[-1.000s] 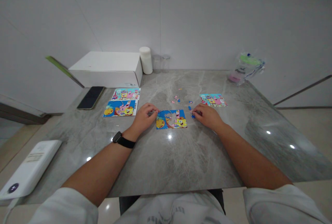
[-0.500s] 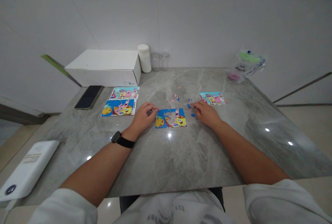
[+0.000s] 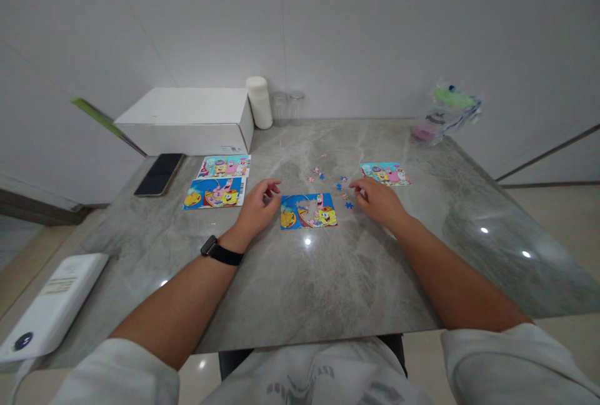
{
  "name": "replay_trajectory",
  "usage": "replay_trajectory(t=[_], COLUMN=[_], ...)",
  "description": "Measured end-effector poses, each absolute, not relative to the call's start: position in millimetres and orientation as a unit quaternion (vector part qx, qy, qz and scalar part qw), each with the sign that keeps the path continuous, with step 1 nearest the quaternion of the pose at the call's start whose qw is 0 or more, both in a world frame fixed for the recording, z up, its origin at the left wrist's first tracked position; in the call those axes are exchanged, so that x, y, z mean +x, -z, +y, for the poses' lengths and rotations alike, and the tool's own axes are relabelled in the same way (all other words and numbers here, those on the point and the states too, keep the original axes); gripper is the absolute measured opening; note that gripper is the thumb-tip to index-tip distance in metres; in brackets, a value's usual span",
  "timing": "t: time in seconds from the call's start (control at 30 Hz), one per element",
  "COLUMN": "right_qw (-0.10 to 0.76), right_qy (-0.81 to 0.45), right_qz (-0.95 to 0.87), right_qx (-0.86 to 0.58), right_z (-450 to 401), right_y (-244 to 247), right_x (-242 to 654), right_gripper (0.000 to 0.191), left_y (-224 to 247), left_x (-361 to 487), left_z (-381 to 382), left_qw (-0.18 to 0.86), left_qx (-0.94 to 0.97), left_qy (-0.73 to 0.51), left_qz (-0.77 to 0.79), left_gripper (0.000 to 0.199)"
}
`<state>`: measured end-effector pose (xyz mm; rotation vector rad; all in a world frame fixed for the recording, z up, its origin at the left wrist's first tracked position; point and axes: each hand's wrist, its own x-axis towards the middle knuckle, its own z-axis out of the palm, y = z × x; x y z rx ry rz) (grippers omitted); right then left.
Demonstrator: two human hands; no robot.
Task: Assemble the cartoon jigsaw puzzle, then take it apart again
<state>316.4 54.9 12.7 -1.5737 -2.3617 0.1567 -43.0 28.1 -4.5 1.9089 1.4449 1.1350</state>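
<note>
A partly assembled jigsaw puzzle with a cartoon picture lies flat on the table, a grey gap showing near its middle. Just left of it, my left hand rests with fingers loosely bent and apart, holding nothing I can see. To the right of the puzzle, my right hand hovers or rests beside the loose pieces, its fingers loosely curled with nothing visible in them. Nearest to it are a blue puzzle piece and another blue piece. Several pink puzzle pieces lie scattered farther back.
Left of the puzzle lie a matching picture card and a second card; another picture card is behind my right hand. A phone, white box, white bottle, glasses, plastic bag and white device stand around.
My right hand has drawn back slightly to the right, off the blue piece its fingertips were at. My left hand has shifted a little left, away from the puzzle's corner.
</note>
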Motion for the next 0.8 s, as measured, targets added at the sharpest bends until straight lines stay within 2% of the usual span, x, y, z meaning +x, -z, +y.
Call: replay_trajectory(t=[0.13, 0.43, 0.5, 0.67, 0.8], right_qw=[0.096, 0.045, 0.036, 0.061, 0.086], right_qy=[-0.096, -0.125, -0.123, -0.138, -0.155], right_qz=[-0.831, -0.846, -0.843, -0.838, -0.846], right_qx=[-0.54, -0.516, -0.523, -0.525, -0.502], right_z=[50, 48, 48, 50, 51], right_y=[-21, -23, -26, -30, -26], right_x=[321, 318, 320, 327, 330], right_gripper=[0.019, 0.012, 0.015, 0.01, 0.017], left_y=[6, 3, 4, 5, 4], left_x=[-44, -42, -43, -42, -42], left_z=[28, 27, 28, 28, 27], left_qw=[0.24, 0.233, 0.235, 0.236, 0.239], left_qx=[0.697, 0.702, 0.702, 0.701, 0.7], left_qy=[-0.423, -0.418, -0.416, -0.414, -0.415], left_qz=[0.527, 0.528, 0.528, 0.531, 0.53], left_gripper=[0.033, 0.032, 0.032, 0.031, 0.03])
